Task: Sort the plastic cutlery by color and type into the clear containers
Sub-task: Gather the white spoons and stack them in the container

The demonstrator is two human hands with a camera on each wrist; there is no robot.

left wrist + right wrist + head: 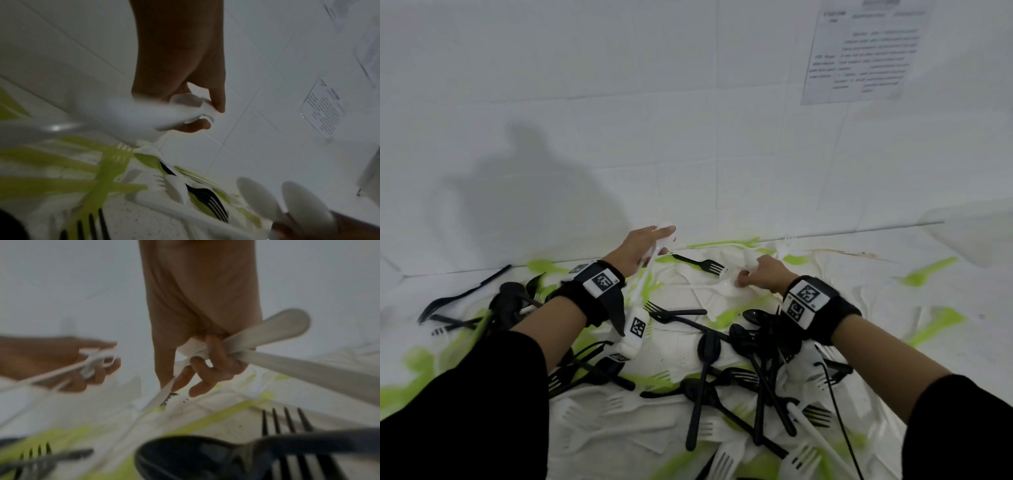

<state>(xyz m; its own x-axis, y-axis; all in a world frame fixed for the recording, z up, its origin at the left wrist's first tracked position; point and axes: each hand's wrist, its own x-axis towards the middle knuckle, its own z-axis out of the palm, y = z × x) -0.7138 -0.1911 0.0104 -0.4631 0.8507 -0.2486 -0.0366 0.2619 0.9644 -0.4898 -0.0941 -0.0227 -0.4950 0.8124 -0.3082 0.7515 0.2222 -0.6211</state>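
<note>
White tiled wall [688,102] ahead, a printed sheet [859,51] taped high on it, and below me a pale counter [945,274] buried in cutlery. I see the heap [722,359] fanned flat across it: black, lime and white pieces crossing one another, thin, glossy, light plastic. I judge it is spread so each piece shows its colour and type. At far right, a blurred clear container [976,236] stands near the wall, well apart from both hands.

My left hand [640,251] is lifted over the heap's far edge, fingers curled round white spoons [191,104], handles trailing back towards the wrist; I reckon like is being gathered with like before a drop. My right hand [763,274] grips white spoons [277,331] too, bowls jutting past the knuckles, while its fingertips [180,379] pinch at another white piece [162,394] low on the counter. Just beside it lies a black fork [698,263], tines sharp.
</note>
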